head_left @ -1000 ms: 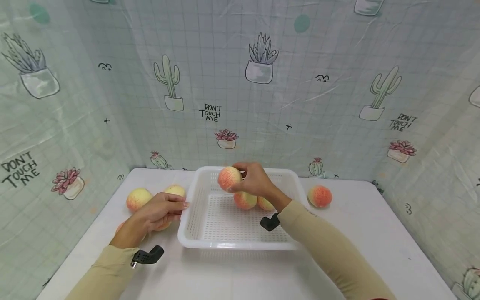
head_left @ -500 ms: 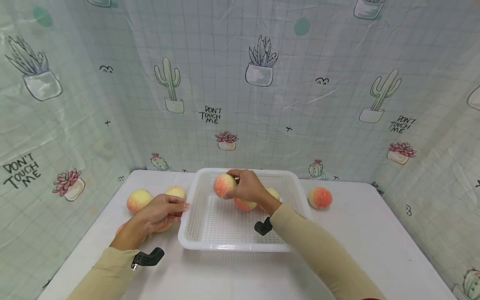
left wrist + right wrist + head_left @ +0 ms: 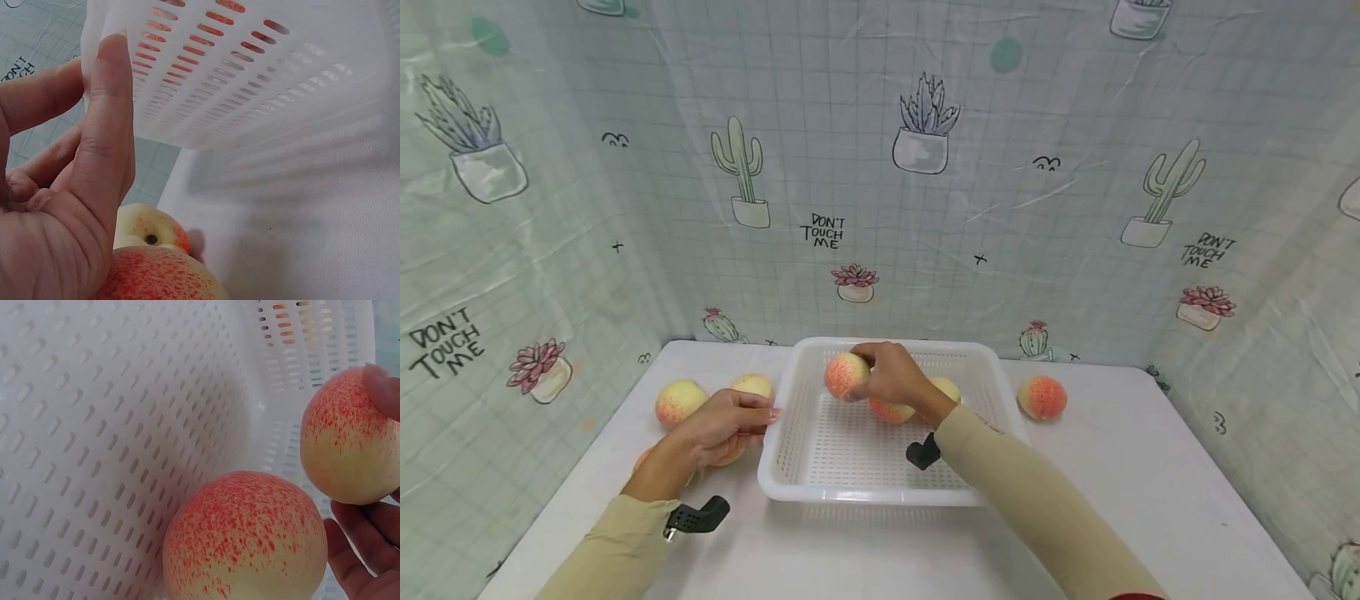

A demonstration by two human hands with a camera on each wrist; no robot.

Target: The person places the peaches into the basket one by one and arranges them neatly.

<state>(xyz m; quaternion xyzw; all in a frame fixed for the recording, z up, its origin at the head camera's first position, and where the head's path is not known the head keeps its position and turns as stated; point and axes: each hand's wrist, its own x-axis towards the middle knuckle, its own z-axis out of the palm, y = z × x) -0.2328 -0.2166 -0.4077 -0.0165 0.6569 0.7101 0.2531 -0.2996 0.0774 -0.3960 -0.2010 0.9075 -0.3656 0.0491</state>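
Note:
My right hand [image 3: 891,379] holds a red-and-yellow peach [image 3: 846,376] over the left back part of a white plastic basket [image 3: 868,495]. In the right wrist view, thumb and fingers grip that peach [image 3: 350,437] beside another peach [image 3: 244,544] in the basket. The basket's perforated wall and floor show there. My left hand [image 3: 722,423] grips the basket's left rim, its thumb and finger [image 3: 103,94] on either side of the rim in the left wrist view. More peaches lie in the basket, such as one [image 3: 891,412] partly behind my right hand.
Left of the basket, several peaches lie on the white table, one [image 3: 681,402] behind my left hand and others partly hidden under it. A single peach [image 3: 1042,397] sits right of the basket. A patterned curtain [image 3: 865,183] encloses the back and sides.
My right hand has moved left and lower with the peach, toward the basket's left back part. More of a peach behind that wrist shows now. The left hand has stayed at the rim.

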